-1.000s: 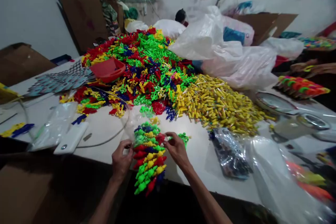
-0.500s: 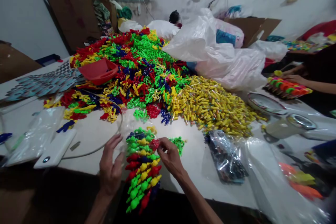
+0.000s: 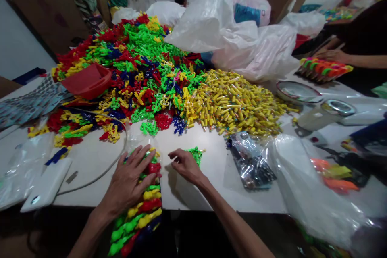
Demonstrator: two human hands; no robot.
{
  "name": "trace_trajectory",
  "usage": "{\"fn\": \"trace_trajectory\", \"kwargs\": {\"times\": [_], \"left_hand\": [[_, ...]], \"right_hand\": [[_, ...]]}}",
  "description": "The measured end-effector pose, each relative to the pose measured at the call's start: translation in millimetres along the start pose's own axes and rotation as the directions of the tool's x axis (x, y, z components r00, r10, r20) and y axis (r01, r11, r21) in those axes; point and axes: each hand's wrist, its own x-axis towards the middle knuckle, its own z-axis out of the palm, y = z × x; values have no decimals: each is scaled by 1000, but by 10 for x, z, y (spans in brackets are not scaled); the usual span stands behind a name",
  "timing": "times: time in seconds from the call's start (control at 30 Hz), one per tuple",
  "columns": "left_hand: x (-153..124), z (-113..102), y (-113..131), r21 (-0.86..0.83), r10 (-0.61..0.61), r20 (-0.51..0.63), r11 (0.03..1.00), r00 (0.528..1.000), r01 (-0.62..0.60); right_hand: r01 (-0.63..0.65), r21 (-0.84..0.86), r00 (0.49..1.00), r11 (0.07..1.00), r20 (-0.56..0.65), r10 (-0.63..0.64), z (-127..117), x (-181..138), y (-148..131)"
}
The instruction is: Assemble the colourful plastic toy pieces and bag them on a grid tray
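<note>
My left hand (image 3: 130, 181) lies with spread fingers on a pack of small plastic figures (image 3: 145, 213). These figures are red, green, yellow and blue, set in slanting rows, and the pack's lower end juts past the table's front edge. Part of its upper half is hidden beneath the hand. To the right, my right hand (image 3: 186, 165) hovers over the white table (image 3: 208, 189), fingers loosely bent and apart, with nothing seen in them. Just behind that hand is a small green plastic piece (image 3: 196, 154), partly covered by it.
A big heap of coloured plastic figures (image 3: 136, 68) with a red scoop (image 3: 87, 80) covers the back. Yellow sticks (image 3: 238, 105) are piled beside it. A thin cable (image 3: 102, 175), plastic-wrapped cards (image 3: 252, 161) and a clear bag (image 3: 299, 185) lie around. Another person's hand (image 3: 332, 54) is far right.
My left hand has come from beside the pack onto its top. The right hand has left the pack and moved away from it. The view has shifted downward and to the right.
</note>
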Motion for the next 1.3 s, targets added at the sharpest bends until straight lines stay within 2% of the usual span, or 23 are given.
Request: {"fn": "trace_trajectory", "kwargs": {"times": [0.1,0.2,0.3,0.37,0.5,0.63,0.7,0.8,0.9,1.0,1.07,1.17,1.3], "left_hand": [[-29,1,-66,-8,24,-3,1000,1000,-24],[-27,16,-101,-17,44,10,999,999,-44],[-9,12,-97,-15,62,22,998,998,-61],[10,-1,-72,-3,81,27,997,996,-81],[51,-29,-6,2,87,34,996,996,-87],[80,-53,23,-13,82,76,997,994,-81],[93,-63,17,-14,72,95,997,993,-71],[116,-77,-10,-25,67,115,998,991,-64],[135,-88,-33,-41,72,145,997,987,-66],[138,-93,-38,-46,62,141,997,988,-56],[130,-94,-31,-46,55,136,998,989,-49],[121,-97,-13,-46,52,137,998,989,-46],[136,-108,-3,-45,81,168,996,982,-74]], "right_hand": [[111,-78,988,991,119,-101,79,329,60],[241,-149,939,959,287,-191,200,609,75],[269,-185,884,945,436,-166,262,764,92],[275,-185,864,943,477,-158,241,808,121],[267,-122,884,956,425,-193,92,824,187],[269,107,872,957,395,-289,4,805,182],[225,165,873,960,404,-274,12,795,149],[157,136,889,978,412,-200,48,792,95],[188,96,889,978,406,-211,103,809,60],[147,73,890,986,425,-165,155,831,60],[118,53,917,992,377,-130,150,832,71],[160,-41,950,986,276,-142,66,815,66],[223,-114,916,968,363,-168,-51,841,-34]]}}
